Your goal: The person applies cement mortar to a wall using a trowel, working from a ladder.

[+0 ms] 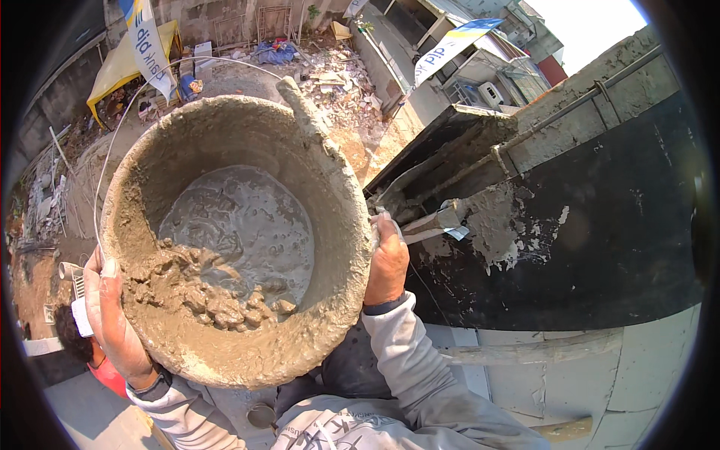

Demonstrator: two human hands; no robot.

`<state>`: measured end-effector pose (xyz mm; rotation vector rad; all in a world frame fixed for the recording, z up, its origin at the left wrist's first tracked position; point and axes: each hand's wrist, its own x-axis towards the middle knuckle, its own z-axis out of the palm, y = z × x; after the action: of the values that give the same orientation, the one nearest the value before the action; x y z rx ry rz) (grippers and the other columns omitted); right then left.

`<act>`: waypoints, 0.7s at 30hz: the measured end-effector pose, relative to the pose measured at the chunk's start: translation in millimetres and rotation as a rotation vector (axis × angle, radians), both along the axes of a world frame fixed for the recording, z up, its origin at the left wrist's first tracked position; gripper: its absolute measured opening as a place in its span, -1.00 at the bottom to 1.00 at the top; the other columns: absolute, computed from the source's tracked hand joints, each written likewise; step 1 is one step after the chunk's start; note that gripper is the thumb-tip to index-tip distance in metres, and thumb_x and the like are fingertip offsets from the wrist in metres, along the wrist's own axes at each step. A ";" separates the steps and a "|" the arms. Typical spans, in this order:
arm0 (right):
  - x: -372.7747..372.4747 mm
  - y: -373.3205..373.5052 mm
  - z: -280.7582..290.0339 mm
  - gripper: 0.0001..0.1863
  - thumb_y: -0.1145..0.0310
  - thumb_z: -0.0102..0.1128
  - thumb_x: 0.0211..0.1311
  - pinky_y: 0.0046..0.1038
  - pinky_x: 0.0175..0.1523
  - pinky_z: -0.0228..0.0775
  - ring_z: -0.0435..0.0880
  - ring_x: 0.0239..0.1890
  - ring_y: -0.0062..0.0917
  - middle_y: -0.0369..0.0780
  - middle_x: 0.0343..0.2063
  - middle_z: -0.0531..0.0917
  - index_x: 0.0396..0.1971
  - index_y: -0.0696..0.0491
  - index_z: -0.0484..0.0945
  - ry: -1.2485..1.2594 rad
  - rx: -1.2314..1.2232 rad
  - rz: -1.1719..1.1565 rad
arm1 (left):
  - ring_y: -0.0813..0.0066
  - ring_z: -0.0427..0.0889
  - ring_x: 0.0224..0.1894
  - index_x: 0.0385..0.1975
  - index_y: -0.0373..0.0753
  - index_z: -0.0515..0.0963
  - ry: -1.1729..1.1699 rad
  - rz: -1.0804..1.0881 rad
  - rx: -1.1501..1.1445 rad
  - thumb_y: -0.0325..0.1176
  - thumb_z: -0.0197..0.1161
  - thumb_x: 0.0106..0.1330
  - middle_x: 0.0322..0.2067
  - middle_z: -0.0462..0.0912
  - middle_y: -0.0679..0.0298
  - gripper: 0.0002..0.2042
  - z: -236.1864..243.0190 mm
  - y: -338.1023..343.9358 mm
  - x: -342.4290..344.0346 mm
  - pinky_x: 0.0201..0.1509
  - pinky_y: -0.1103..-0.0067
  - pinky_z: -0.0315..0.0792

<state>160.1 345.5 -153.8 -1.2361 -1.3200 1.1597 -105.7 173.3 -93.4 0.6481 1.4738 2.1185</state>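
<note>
A mortar-caked bucket [345, 225] is held up in front of me, tilted so that its inside faces me. Thick wet mortar [210, 292] clings to the near side, and grey watery slurry [247, 214] covers the bottom. My left hand [112, 322] grips the rim at the left, thumb on the outside edge. On the right side my right hand [387, 261] is closed on the rim, its fingertips partly hidden. The thin wire handle [112, 142] arches over the far side. A mortar-crusted lump [300, 105] sticks up from the far right rim.
A black formwork panel [600, 217] with mortar smears stands at the right, beside a wooden piece [431, 225] and a narrow channel [442, 150]. Far below lie rubble [337, 75] and a yellow canopy [124, 67]. A person in red [109, 375] is at lower left.
</note>
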 end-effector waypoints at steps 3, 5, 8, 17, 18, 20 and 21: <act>6.8 -30.4 -8.5 -0.70 0.14 -0.03 0.44 -0.53 -0.26 0.45 0.57 -0.40 -0.57 -0.25 -0.46 0.56 -0.22 0.10 0.46 0.476 -0.276 -0.047 | 0.36 0.45 0.14 0.22 -0.48 0.25 0.033 0.019 -0.010 -0.26 -0.04 0.42 0.09 0.46 0.03 -0.52 -3.8 6.1 2.8 0.27 0.49 0.26; 15.8 -61.1 -6.8 -0.71 0.13 -0.01 0.44 -0.47 -0.28 0.51 0.57 -0.45 -0.54 -0.24 -0.47 0.53 -0.20 0.07 0.42 0.402 -0.316 -0.006 | 0.38 0.47 0.11 0.19 -0.48 0.29 0.044 0.018 -0.035 -0.26 -0.03 0.43 0.07 0.48 0.04 -0.54 0.1 7.7 3.5 0.24 0.51 0.28; 25.9 -89.9 19.8 -0.75 0.13 0.06 0.40 -0.32 -0.47 0.55 0.58 -0.57 -0.46 -0.21 -0.47 0.52 -0.19 0.00 0.35 0.496 -0.692 0.118 | 0.41 0.48 0.08 0.17 -0.46 0.31 0.002 0.023 -0.054 -0.27 0.00 0.43 0.05 0.50 0.07 -0.56 8.7 0.0 1.3 0.22 0.51 0.30; 47.3 -61.5 46.5 -0.72 0.24 0.04 0.37 -0.38 -0.47 0.55 0.62 -0.52 -0.44 -0.20 -0.40 0.57 -0.03 0.05 0.38 0.380 -0.758 0.122 | 0.40 0.48 0.08 0.19 -0.46 0.31 -0.032 0.005 0.007 -0.26 0.01 0.42 0.05 0.49 0.07 -0.55 -5.7 5.3 1.3 0.22 0.50 0.30; 46.8 -59.4 48.4 -0.71 0.22 0.03 0.37 -0.41 -0.48 0.54 0.62 -0.51 -0.45 -0.21 -0.41 0.57 -0.05 0.07 0.40 0.414 -0.772 0.112 | 0.40 0.48 0.08 0.19 -0.46 0.31 -0.031 0.005 0.013 -0.26 0.01 0.42 0.05 0.49 0.07 -0.55 -7.8 3.9 -1.7 0.22 0.50 0.30; 42.9 -57.7 46.6 -0.75 0.24 0.06 0.34 -0.40 -0.52 0.52 0.60 -0.56 -0.45 -0.21 -0.43 0.56 -0.11 0.06 0.38 0.462 -0.764 0.093 | 0.42 0.47 0.06 0.19 -0.46 0.31 0.203 0.098 -0.181 -0.26 0.02 0.42 0.03 0.49 0.10 -0.54 -12.0 0.5 -9.5 0.20 0.51 0.30; 41.3 -56.7 44.7 -0.77 0.25 0.09 0.32 -0.40 -0.57 0.49 0.58 -0.62 -0.44 -0.20 -0.45 0.55 -0.18 0.06 0.37 0.510 -0.761 0.073 | 0.42 0.47 0.06 0.19 -0.46 0.31 0.208 0.096 -0.176 -0.26 0.02 0.42 0.03 0.49 0.10 -0.54 -12.0 0.0 -9.7 0.20 0.51 0.30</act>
<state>201.3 288.8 -109.1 -1.2710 -0.5430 1.9752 -115.5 173.3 -105.4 0.7629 1.8143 2.0098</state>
